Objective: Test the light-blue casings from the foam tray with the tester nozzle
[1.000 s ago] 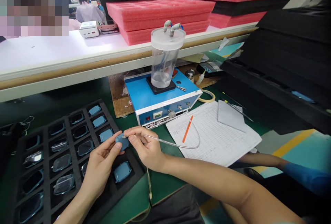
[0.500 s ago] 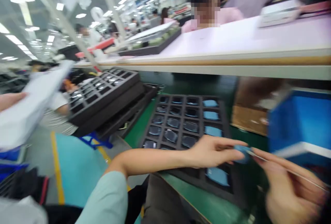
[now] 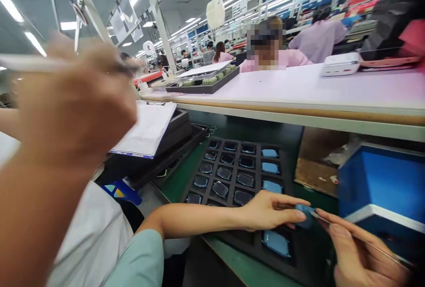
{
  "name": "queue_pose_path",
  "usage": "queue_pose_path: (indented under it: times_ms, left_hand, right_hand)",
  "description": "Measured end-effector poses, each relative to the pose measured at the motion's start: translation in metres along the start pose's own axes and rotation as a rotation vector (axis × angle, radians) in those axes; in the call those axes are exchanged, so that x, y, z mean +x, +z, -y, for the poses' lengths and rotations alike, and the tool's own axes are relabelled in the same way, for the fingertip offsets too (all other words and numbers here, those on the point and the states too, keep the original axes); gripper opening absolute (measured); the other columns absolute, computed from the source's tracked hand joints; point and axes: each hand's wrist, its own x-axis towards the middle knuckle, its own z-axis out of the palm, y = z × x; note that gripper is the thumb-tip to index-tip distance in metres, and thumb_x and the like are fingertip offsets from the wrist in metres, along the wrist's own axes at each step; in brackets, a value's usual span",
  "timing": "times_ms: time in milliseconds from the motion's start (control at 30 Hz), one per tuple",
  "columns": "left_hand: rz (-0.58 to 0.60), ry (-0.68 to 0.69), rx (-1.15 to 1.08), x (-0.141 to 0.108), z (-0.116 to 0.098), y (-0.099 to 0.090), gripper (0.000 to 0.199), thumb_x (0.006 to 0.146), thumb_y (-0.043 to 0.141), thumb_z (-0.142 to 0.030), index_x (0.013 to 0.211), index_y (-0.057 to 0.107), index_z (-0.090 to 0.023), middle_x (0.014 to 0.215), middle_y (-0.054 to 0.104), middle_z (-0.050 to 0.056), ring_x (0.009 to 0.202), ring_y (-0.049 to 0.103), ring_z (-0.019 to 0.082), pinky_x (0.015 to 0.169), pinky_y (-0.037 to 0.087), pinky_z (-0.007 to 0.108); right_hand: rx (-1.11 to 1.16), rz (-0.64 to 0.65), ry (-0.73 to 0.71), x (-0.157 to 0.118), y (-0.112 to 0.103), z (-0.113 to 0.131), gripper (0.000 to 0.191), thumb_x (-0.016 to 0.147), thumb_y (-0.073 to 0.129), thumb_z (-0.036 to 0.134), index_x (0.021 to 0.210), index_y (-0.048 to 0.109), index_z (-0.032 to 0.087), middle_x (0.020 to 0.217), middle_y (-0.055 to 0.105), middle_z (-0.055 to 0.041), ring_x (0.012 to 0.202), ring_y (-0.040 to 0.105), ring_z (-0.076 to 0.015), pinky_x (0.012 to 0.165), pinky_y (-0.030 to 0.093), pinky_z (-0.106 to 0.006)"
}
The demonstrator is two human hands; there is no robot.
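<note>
My left hand (image 3: 268,212) pinches a small blue plastic-looking piece (image 3: 304,217) between thumb and fingers, above the right side of a black compartment tray (image 3: 237,156). My right hand (image 3: 365,251) is closed around a thin metal tool (image 3: 372,246); its tip touches or nearly touches the piece's right edge. Whether the tool is a pick or tweezers I cannot tell. The tray's right column holds similar blue pieces (image 3: 276,242). Dark, glossy rounded pieces (image 3: 245,179) fill several other compartments. My left forearm crosses the tray's near part and hides some of it.
At the left foreground, another person's blurred hand (image 3: 76,101) holds a pen-like object. A clipboard with papers (image 3: 146,128) rests on stacked black trays (image 3: 181,123). To the right stands a blue bin (image 3: 358,189) beside cardboard (image 3: 315,174). A white shelf (image 3: 282,90) runs across behind.
Another person's hand has come into the left foreground, and papers now lie on the stacked trays. The view has shifted; my hands keep the blue piece and tool together.
</note>
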Motion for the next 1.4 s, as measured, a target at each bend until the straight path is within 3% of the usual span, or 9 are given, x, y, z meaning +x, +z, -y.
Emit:
queue_pose_path:
  times_ms: [133, 233, 533, 767, 933, 1033, 1233, 1400]
  left_hand:
    - [0.054, 0.009, 0.016, 0.006, -0.001, -0.004, 0.080, 0.060, 0.090, -0.059, 0.127, 0.074, -0.018, 0.104, 0.076, 0.010, 0.099, 0.070, 0.025, 0.094, 0.056, 0.045]
    - [0.068, 0.033, 0.031, 0.005, -0.003, -0.004, 0.087, 0.055, 0.088, -0.067, 0.126, 0.075, -0.019, 0.107, 0.076, 0.010, 0.099, 0.069, 0.025, 0.090, 0.056, 0.042]
    - [0.088, 0.051, 0.015, 0.004, -0.006, -0.003, 0.080, 0.060, 0.090, -0.061, 0.126, 0.075, -0.018, 0.105, 0.077, 0.010, 0.095, 0.070, 0.022, 0.079, 0.056, 0.033]
    - [-0.015, 0.091, 0.062, -0.002, -0.017, 0.003, 0.046, 0.075, 0.083, -0.040, 0.115, 0.080, -0.019, 0.092, 0.079, 0.004, 0.085, 0.071, 0.020, 0.071, 0.057, 0.030]
    - [0.056, 0.112, 0.122, -0.003, -0.033, 0.004, 0.050, 0.077, 0.083, -0.041, 0.120, 0.077, -0.018, 0.113, 0.078, 0.009, 0.095, 0.070, 0.020, 0.074, 0.057, 0.026]
    - [0.011, 0.137, 0.231, 0.009, -0.038, -0.001, 0.054, 0.079, 0.081, -0.048, 0.123, 0.076, -0.019, 0.120, 0.076, 0.011, 0.102, 0.069, 0.025, 0.078, 0.059, 0.030]
    - [0.033, 0.124, 0.293, 0.020, -0.038, -0.004, 0.066, 0.075, 0.082, -0.056, 0.129, 0.073, -0.019, 0.104, 0.077, 0.009, 0.094, 0.067, 0.024, 0.080, 0.060, 0.033]
    - [0.025, 0.114, 0.270, 0.020, -0.036, -0.004, 0.065, 0.075, 0.082, -0.056, 0.128, 0.074, -0.020, 0.109, 0.077, 0.009, 0.098, 0.066, 0.024, 0.082, 0.060, 0.035]
  right_hand:
    - [-0.044, 0.040, -0.001, 0.004, 0.001, -0.002, 0.042, 0.078, 0.074, 0.067, 0.089, 0.075, 0.026, 0.100, 0.077, -0.0125, 0.093, 0.074, -0.0341, 0.103, 0.053, -0.063]
    - [-0.040, 0.042, -0.039, 0.004, 0.001, 0.003, 0.046, 0.078, 0.074, 0.067, 0.088, 0.074, 0.022, 0.096, 0.078, -0.0101, 0.089, 0.074, -0.0294, 0.098, 0.057, -0.054]
    - [0.001, 0.044, -0.049, 0.004, 0.002, 0.006, 0.040, 0.081, 0.075, 0.060, 0.087, 0.074, 0.020, 0.095, 0.078, -0.0092, 0.089, 0.074, -0.0263, 0.092, 0.058, -0.046]
    - [-0.011, 0.063, -0.091, 0.009, 0.002, 0.000, 0.031, 0.086, 0.073, 0.050, 0.090, 0.076, 0.020, 0.096, 0.078, -0.0092, 0.088, 0.074, -0.0249, 0.089, 0.058, -0.043]
    - [0.037, 0.092, -0.187, 0.016, 0.008, 0.009, 0.021, 0.094, 0.064, 0.037, 0.091, 0.076, 0.020, 0.090, 0.079, -0.0081, 0.084, 0.074, -0.0209, 0.076, 0.061, -0.034]
    - [0.122, 0.117, -0.220, 0.028, 0.014, 0.010, 0.018, 0.097, 0.061, 0.032, 0.093, 0.074, 0.020, 0.091, 0.078, -0.0073, 0.084, 0.075, -0.0189, 0.076, 0.061, -0.030]
    - [0.225, 0.137, -0.215, 0.034, 0.017, 0.005, 0.015, 0.098, 0.061, 0.031, 0.098, 0.073, 0.023, 0.097, 0.076, -0.0053, 0.091, 0.074, -0.0175, 0.082, 0.061, -0.028]
    - [0.240, 0.153, -0.201, 0.033, 0.015, 0.006, 0.014, 0.098, 0.061, 0.030, 0.098, 0.073, 0.023, 0.098, 0.076, -0.0050, 0.092, 0.074, -0.0176, 0.083, 0.061, -0.028]
